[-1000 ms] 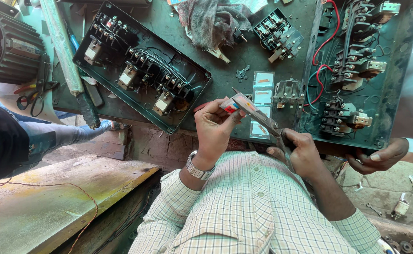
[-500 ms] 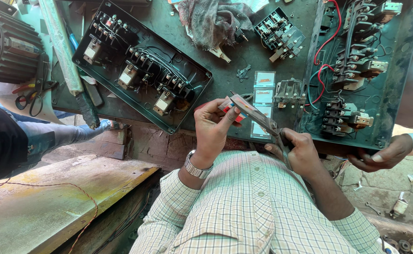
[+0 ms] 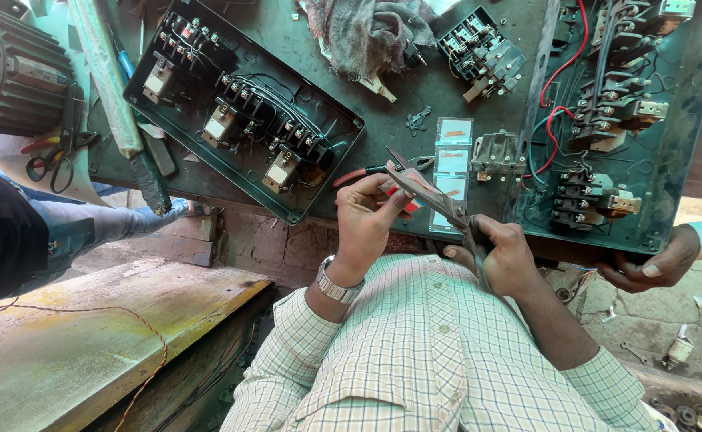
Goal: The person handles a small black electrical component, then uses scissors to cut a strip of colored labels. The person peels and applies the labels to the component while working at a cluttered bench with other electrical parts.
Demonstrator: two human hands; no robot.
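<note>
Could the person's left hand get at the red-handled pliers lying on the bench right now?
Probably yes, once freed: the left hand pinches a small red part, and the red-handled pliers lie uncovered just beyond its fingers.

I can't make out the small red piece (image 3: 409, 200) pinched in my left hand (image 3: 367, 228); my fingers cover most of it. My right hand (image 3: 504, 258) hides the pliers' (image 3: 431, 190) handles. The electric motor (image 3: 7, 72) and the right-hand switch panel (image 3: 631, 120) run off the frame's edges. A co-worker's hand (image 3: 651, 260) is cut off at the wrist.
</note>
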